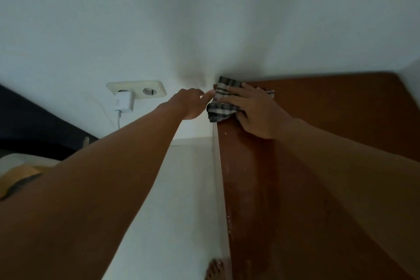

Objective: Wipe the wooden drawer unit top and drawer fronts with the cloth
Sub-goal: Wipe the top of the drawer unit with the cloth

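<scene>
Checked cloth (221, 113) at far-left corner of drawer unit top (329, 109).
My right grip (259, 113) lies spread flat on it; top's length runs toward me.

No text is showing clearly enough to read; faint grey marks on the charger (123, 102) are blurring beyond reading.

Our right hand (256, 111) lies on the cloth (223, 100) at the far left corner of the drawer unit top (329, 138), against the wall behind. The cloth overhangs the unit's left edge. Our left hand (193, 103) is just left of it, one finger touching the cloth. Further left, a charger (123, 102) sits in the wall socket (145, 90). Our foot (214, 269) stands below, beside the unit.
</scene>
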The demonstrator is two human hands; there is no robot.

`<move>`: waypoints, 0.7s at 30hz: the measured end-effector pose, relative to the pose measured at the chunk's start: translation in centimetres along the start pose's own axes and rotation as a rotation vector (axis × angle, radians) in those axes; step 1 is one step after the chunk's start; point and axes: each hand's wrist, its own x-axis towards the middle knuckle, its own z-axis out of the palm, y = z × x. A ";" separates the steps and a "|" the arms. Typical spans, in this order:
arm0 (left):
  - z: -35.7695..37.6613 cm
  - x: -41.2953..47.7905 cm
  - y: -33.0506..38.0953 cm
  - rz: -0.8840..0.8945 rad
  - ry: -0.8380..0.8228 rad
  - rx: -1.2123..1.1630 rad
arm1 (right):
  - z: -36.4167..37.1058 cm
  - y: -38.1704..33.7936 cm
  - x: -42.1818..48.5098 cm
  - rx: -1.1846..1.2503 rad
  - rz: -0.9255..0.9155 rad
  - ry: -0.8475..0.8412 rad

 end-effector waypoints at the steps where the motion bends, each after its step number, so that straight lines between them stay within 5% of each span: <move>1: 0.1 0.4 0.1 0.016 0.006 0.001 | 0.1 0.0 -0.1 0.013 0.020 -0.010; 14: 1.6 0.2 1.6 -0.040 -0.126 -0.052 | 2.4 -0.4 -4.0 -0.044 0.005 -0.045; 21: 2.5 -2.3 1.2 0.217 0.198 0.150 | 2.3 -0.7 -4.0 -0.024 0.035 -0.039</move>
